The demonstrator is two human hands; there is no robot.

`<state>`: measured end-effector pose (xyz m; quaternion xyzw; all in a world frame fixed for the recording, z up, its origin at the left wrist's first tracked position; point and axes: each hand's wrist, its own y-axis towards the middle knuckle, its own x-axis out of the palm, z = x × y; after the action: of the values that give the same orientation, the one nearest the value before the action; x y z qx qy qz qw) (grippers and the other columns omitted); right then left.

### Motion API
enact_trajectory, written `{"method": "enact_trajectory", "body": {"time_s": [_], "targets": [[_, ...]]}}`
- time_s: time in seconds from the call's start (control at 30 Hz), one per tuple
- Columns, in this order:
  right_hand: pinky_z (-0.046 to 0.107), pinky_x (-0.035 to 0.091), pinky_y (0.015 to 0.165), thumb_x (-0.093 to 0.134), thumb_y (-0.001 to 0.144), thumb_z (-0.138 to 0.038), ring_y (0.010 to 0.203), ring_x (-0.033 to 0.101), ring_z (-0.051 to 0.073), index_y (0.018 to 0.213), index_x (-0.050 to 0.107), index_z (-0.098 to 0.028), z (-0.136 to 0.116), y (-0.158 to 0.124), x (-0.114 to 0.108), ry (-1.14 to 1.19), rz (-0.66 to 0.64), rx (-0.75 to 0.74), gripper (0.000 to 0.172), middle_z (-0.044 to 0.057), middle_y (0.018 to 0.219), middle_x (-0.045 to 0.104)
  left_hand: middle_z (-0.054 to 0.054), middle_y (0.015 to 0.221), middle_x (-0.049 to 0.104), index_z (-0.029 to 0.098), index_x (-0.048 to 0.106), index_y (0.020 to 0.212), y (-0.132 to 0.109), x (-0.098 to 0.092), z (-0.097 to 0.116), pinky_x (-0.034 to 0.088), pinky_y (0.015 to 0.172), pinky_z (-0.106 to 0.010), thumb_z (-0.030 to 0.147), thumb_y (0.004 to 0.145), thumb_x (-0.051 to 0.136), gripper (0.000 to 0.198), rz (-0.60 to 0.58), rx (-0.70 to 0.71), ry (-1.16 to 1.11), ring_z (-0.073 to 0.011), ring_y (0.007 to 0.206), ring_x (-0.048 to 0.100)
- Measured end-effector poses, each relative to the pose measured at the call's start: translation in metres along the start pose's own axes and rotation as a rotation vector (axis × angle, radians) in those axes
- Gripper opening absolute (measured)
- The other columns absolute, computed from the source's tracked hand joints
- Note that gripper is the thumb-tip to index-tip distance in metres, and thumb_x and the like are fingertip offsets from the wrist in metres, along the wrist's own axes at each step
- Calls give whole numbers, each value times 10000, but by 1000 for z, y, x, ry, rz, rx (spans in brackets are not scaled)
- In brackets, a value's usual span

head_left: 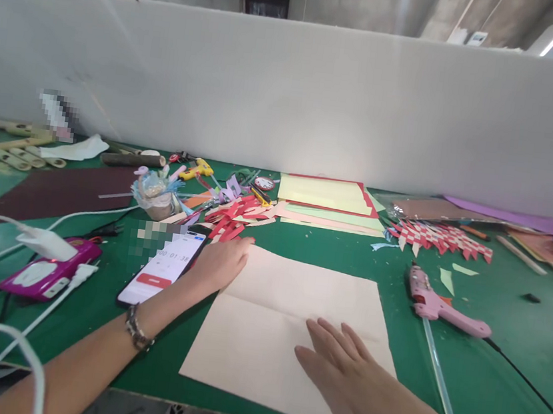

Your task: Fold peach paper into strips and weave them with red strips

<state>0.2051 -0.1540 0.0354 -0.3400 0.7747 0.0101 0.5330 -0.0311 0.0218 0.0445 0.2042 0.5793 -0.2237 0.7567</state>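
A pale pink sheet of paper (282,362) lies on the green table in front of me, with a crease running across it. At its far left corner my left hand (222,264) is closed, fingers bent together on the paper's edge; its fingertips are partly hidden. My right hand (347,370) rests over the right part of the sheet, open, with its fingers stretched out. Beside my left forearm lies a phone (168,267) with a timer on its screen. A pile of red and pink paper strips (238,216) sits just beyond my left hand.
A pink hot glue gun (445,312) with a clear glue stick lies right. At the back are stacked coloured papers (326,194) and a red-white woven paper piece (441,239). A purple power strip (51,270) with cables lies left; a grey partition (290,94) stands behind.
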Motion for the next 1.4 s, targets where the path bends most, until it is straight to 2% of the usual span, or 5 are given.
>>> {"method": "enact_trajectory", "body": {"time_s": [0.23,0.5,0.77,0.9,1.4], "targets": [[630,71,1021,760,518,-410,1322,49,397,1391,276,-238,2,0,5,8,23,-31,1013,175,1470,88,-117,1429,277,195,337,1329,-58,6,40,134,1080,-497,377,789,545,608,-223,586,-1,-309,1316,203],[578,151,1046,708,625,-277,1328,127,359,1364,329,-278,3,-12,1,9,26,-42,831,124,1471,163,-133,1478,107,249,272,1381,-90,12,50,174,1037,-565,500,653,677,871,-581,401,-26,-367,1334,68],[296,470,858,342,912,-253,1043,568,191,1093,609,-266,0,-21,-23,110,166,-32,323,48,1193,574,-170,1429,265,177,364,1341,-77,-6,47,294,1003,-475,558,678,626,809,-561,453,-6,-360,1292,258],[240,477,797,329,922,-260,995,592,174,1062,625,-246,7,-19,-26,104,158,-31,328,37,1145,607,-55,1181,578,223,643,959,-61,-14,38,403,862,-291,343,846,527,202,-482,492,-65,-229,1047,550],[355,347,810,599,720,-130,661,593,167,721,607,-200,15,11,-2,-564,490,123,71,-1,668,627,-11,718,609,161,550,739,-40,10,39,370,600,-282,233,845,534,129,-276,548,269,-177,660,584]]}}
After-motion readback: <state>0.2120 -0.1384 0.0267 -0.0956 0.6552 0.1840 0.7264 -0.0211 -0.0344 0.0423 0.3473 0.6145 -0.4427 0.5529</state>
